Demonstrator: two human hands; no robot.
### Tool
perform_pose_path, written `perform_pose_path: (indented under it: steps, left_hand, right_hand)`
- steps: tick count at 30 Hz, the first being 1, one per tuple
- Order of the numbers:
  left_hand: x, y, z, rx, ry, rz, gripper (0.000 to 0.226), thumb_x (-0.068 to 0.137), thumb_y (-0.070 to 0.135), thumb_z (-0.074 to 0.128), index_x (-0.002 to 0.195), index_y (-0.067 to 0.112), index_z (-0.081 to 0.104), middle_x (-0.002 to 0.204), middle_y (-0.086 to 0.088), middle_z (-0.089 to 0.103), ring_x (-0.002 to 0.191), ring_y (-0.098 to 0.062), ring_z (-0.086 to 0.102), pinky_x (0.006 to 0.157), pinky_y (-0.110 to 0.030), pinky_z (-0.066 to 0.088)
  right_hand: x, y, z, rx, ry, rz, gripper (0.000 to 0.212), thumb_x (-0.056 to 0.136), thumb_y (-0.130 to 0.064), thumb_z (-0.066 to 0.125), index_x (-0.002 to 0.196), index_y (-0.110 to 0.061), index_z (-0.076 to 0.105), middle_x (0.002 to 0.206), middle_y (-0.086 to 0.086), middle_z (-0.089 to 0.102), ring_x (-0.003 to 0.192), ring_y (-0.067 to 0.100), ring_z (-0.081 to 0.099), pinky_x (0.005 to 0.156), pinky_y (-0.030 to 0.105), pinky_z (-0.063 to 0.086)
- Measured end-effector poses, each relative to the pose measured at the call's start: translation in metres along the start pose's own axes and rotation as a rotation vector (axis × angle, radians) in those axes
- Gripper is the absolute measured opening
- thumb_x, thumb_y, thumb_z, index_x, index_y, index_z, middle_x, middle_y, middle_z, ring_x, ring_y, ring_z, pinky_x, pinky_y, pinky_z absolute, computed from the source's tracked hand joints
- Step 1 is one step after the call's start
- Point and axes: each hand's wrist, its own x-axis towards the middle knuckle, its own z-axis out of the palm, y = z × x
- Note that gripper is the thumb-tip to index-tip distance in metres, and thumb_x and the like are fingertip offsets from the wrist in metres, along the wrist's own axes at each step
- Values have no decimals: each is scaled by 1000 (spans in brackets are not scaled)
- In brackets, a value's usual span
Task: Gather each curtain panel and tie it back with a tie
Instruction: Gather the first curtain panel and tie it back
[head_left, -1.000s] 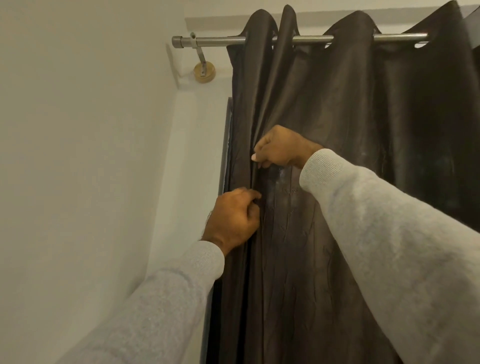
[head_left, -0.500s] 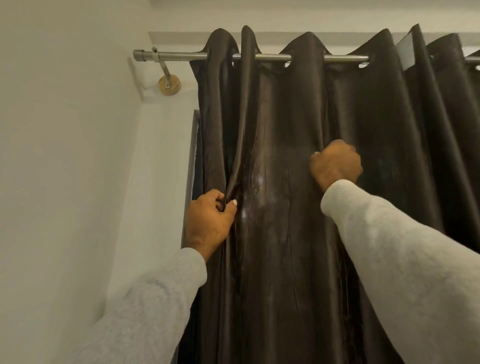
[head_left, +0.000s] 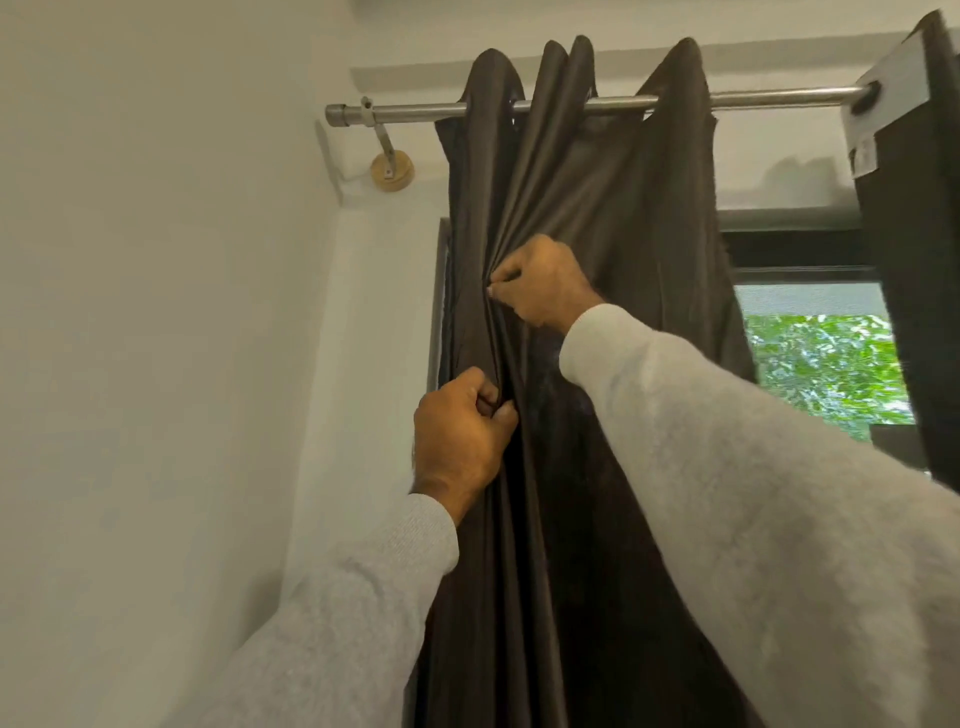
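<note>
dark brown curtain panel (head_left: 597, 208) is bunched left, both hands, left hand (head_left: 460, 441) and right hand (head_left: 543, 283), pinching its folds; no tie visible, tying remains.

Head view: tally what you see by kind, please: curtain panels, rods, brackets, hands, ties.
Curtain panels: 2, left panel, right panel
Rods: 1, rod
Brackets: 1, bracket
Hands: 2, left hand, right hand
Ties: 0 in view
Total: 6

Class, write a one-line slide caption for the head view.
Both hands, left hand and right hand, grip the dark curtain panel, bunching it along the rod beside the window.
</note>
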Motion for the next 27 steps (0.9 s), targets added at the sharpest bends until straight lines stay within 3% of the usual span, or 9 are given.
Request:
perform_pose_path:
  steps: [3, 5, 8, 12, 16, 18, 20, 23, 27]
  left_hand:
    - [-5, 0, -14, 26, -63, 167, 24, 94, 16, 76, 111, 27, 64, 64, 9, 57, 58, -8, 57, 61, -14, 49]
    - [-6, -6, -16, 27, -162, 287, 52, 98, 12, 69, 145, 34, 60, 81, 11, 65, 72, -5, 64, 77, -13, 57]
    - [-1, -13, -13, 81, -226, 367, 42, 94, 11, 61, 132, 22, 77, 96, 10, 66, 83, -3, 61, 86, -30, 62]
    - [4, -16, -6, 5, -263, 308, 37, 89, 18, 55, 113, 12, 83, 100, 6, 74, 88, -7, 69, 84, -20, 57]
    - [1, -22, 3, -72, -239, 205, 28, 94, 11, 62, 110, 15, 84, 99, 11, 77, 89, -5, 73, 84, -18, 57]
    - [1, -23, 9, -206, -231, 96, 25, 98, 13, 61, 102, 14, 86, 92, 9, 79, 86, -8, 75, 79, -28, 61]
    - [1, -21, 13, -266, -209, 42, 26, 106, 20, 63, 96, 14, 85, 86, 2, 80, 83, -17, 77, 75, -40, 65]
    - [-6, -16, 16, -138, -178, 111, 15, 102, 27, 73, 116, 23, 78, 89, 8, 77, 83, -7, 74, 81, -31, 67]
    - [-12, -12, 17, -121, -91, 52, 61, 96, 20, 81, 148, 24, 49, 69, 2, 61, 58, -3, 60, 60, -13, 54]
  right_hand:
    - [2, 8, -5, 6, -46, 28, 4, 89, -23, 83, 86, -20, 84, 82, -6, 76, 72, 9, 68, 72, 24, 56]
    - [0, 10, -7, 30, -38, 38, 8, 89, -21, 83, 82, -17, 84, 79, -4, 77, 69, 8, 69, 65, 23, 57]
    - [-1, 12, -12, 105, -55, 81, 10, 90, -18, 82, 81, -12, 82, 78, 0, 76, 68, 11, 70, 58, 22, 57]
    - [-13, 23, -27, 193, -108, 119, 13, 95, -27, 78, 85, -19, 79, 83, -1, 76, 67, 10, 70, 60, 22, 54]
    - [-32, 57, -46, -159, 268, 201, 25, 97, -39, 71, 104, -16, 75, 107, 6, 73, 90, 27, 73, 78, 37, 59]
    - [-42, 75, -56, -397, 444, 280, 38, 97, -34, 67, 127, -12, 61, 139, 17, 54, 106, 45, 67, 91, 53, 58]
    - [-50, 91, -67, -458, 511, 361, 60, 91, -30, 74, 141, -11, 46, 148, 22, 40, 111, 50, 63, 91, 57, 57]
    - [-57, 110, -82, -446, 513, 502, 64, 89, -29, 77, 141, -6, 46, 143, 23, 48, 115, 49, 63, 90, 54, 56]
    - [-54, 105, -75, -379, 424, 546, 34, 98, -27, 67, 123, -5, 67, 123, 22, 69, 112, 45, 68, 92, 52, 56]
